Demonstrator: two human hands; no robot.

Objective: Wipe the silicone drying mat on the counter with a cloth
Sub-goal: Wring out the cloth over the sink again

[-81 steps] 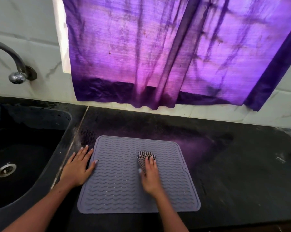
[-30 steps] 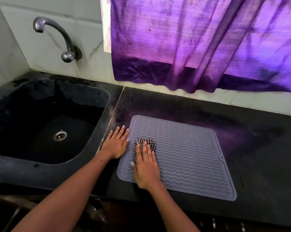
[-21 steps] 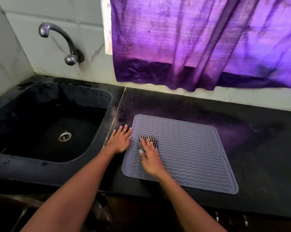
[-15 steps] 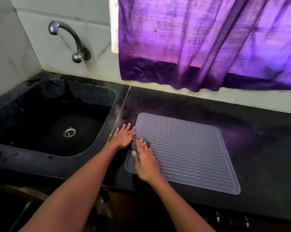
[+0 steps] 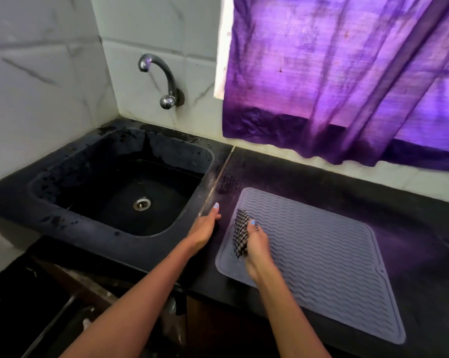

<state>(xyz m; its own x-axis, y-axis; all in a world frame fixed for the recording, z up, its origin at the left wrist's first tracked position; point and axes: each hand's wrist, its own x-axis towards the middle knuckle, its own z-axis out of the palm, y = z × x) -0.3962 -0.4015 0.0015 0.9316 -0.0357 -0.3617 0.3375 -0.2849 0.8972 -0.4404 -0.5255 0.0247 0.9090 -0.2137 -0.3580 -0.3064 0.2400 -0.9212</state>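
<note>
A grey silicone drying mat [image 5: 321,254] with wavy ridges lies flat on the black counter [image 5: 412,223]. My right hand [image 5: 257,244] grips a black-and-white checked cloth [image 5: 240,232] and holds it upright, on edge, over the mat's left side. My left hand [image 5: 205,228] is off the mat, turned on its side with fingers straight, over the counter strip between the sink and the mat.
A black sink [image 5: 120,187] with a metal drain [image 5: 142,204] sits left of the mat. A chrome tap [image 5: 161,81] juts from the tiled wall. A purple curtain [image 5: 347,73] hangs behind the counter. The counter's front edge runs just below the mat.
My right hand has gathered the cloth and raised it on edge at the mat's left side. My left hand has lifted off the mat's corner and turned sideways. The view swung left.
</note>
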